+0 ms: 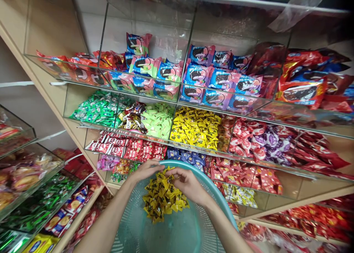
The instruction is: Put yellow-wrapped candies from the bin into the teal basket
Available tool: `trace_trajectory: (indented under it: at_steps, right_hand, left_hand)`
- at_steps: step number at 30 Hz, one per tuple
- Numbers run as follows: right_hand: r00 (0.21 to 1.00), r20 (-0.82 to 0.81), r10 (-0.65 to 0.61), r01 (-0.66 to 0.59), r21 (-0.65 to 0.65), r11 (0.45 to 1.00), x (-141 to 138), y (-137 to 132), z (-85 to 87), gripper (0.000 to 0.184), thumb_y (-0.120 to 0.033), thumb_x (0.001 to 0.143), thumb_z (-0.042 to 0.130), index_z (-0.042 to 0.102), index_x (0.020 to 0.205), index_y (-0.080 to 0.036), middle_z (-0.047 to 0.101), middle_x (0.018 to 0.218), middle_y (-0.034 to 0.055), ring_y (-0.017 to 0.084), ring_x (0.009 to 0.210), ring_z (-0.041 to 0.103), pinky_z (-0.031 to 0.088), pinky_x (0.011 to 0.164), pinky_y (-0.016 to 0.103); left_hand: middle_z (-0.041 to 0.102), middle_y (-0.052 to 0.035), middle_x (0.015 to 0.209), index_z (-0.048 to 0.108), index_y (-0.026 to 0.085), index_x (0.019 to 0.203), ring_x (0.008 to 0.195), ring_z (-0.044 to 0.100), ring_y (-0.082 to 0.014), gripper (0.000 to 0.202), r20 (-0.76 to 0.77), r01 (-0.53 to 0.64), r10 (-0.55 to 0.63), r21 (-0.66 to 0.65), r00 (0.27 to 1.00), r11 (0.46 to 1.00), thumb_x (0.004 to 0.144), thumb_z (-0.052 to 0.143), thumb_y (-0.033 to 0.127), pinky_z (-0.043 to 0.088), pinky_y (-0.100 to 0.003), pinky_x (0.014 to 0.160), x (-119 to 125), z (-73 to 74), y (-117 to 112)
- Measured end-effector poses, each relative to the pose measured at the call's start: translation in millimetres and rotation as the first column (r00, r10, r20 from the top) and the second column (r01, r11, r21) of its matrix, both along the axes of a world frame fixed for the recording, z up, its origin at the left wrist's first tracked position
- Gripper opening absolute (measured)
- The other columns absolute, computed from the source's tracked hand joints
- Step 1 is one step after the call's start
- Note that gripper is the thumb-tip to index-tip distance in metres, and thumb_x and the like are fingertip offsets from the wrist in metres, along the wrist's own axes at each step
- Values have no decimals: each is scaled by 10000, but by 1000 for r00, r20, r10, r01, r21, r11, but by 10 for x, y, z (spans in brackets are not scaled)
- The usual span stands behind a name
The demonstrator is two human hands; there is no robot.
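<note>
A teal plastic basket (221,197) with perforated sides stands below the shelves in front of me. Inside it lies a heap of yellow-wrapped candies (163,201) with dark print. At the upper left of this heap is my left hand (146,170), near the basket's far rim, its fingers stretched loosely to the right. My right hand (189,183) reaches in from the other side, with loosely bent fingers against the top candies and the thumb apart. Both palms are partly turned away. Behind the basket, a shelf compartment holds more of the same yellow candies (195,129).
Glass-fronted shelves carry blue-and-pink cookie packs (199,74), green-wrapped candies (96,107), light green packets (157,118), purple-wrapped candies (276,142) and red packets (110,144). Another rack with packaged snacks (30,172) is at my left. Glass shelf edges run just beyond the basket.
</note>
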State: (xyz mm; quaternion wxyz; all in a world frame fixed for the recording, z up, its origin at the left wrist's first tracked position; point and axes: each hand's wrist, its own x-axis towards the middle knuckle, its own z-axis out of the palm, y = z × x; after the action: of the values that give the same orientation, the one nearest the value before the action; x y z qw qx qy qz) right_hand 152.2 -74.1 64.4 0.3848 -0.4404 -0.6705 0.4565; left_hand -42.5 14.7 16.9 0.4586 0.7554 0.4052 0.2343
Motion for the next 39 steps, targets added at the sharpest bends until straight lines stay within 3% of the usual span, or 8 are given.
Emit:
trace_trajectory:
  at_steps: [3, 7, 11, 21, 26, 31, 36, 39]
  right_hand:
    - [999, 23, -49, 49, 12, 999, 47, 67, -107, 327, -131, 685, 469, 636, 960, -188, 583, 707, -15, 96, 584, 480, 376, 540, 208]
    - [975, 73, -208, 212, -39, 977, 205, 231, -395, 305, -210, 692, 523, 606, 978, -142, 481, 531, -55, 79, 450, 373, 294, 449, 203]
    - [932, 114, -344, 349, -33, 936, 352, 343, -604, 311, -293, 689, 567, 600, 955, -134, 533, 544, -30, 97, 456, 406, 299, 433, 210]
    - [925, 205, -319, 317, 40, 947, 236, 362, -705, 285, -287, 759, 511, 574, 996, -142, 567, 599, -7, 141, 510, 502, 397, 510, 255]
    - [833, 408, -374, 259, 310, 915, 174, 270, -647, 262, -176, 786, 466, 579, 1022, -181, 607, 959, 79, 181, 780, 583, 442, 733, 301]
    - [749, 507, -427, 242, 391, 888, 147, 198, -466, 246, -199, 845, 426, 573, 1042, -192, 585, 1020, 104, 217, 912, 578, 438, 775, 302]
    - [771, 450, -450, 240, 449, 861, 144, 209, -362, 245, -228, 876, 389, 571, 1038, -203, 582, 1010, 83, 188, 852, 588, 448, 770, 289]
    - [811, 364, -457, 252, 488, 836, 106, 212, -285, 238, -231, 887, 375, 583, 999, -200, 592, 984, 78, 186, 885, 578, 446, 805, 296]
  left_hand:
    - [615, -12, 876, 677, 162, 721, 894, 525, -174, 463, -21, -1, 1, 6, 1000, 1000, 751, 479, 580, 377, -259, 834, 9, 24, -6]
    - [611, -7, 879, 666, 168, 711, 892, 534, -168, 438, -39, -5, 5, 13, 999, 1000, 762, 481, 562, 374, -251, 841, 20, 55, -25]
    - [622, -9, 883, 676, 170, 723, 891, 539, -171, 450, -33, -18, 18, 8, 999, 1000, 744, 488, 578, 385, -247, 829, 20, 64, -46]
    - [632, -5, 857, 672, 174, 739, 853, 544, -174, 446, -51, -55, 56, 22, 997, 998, 716, 502, 585, 394, -252, 804, 12, -27, -22]
    - [625, 8, 832, 631, 189, 828, 817, 546, -161, 416, -51, -159, 162, 52, 986, 986, 718, 516, 573, 403, -252, 778, 22, -115, -7]
    - [635, -19, 930, 572, 212, 992, 805, 559, -155, 438, -32, -291, 294, 80, 955, 954, 717, 540, 551, 404, -248, 753, 40, -168, -20]
    - [650, 1, 789, 601, 247, 913, 717, 570, -156, 281, -278, -250, 296, 190, 914, 949, 757, 514, 464, 370, -232, 674, 73, -107, -44]
    - [655, -3, 804, 607, 256, 917, 713, 576, -156, 262, -339, -209, 286, 246, 897, 946, 775, 490, 443, 349, -218, 635, 78, -78, -14]
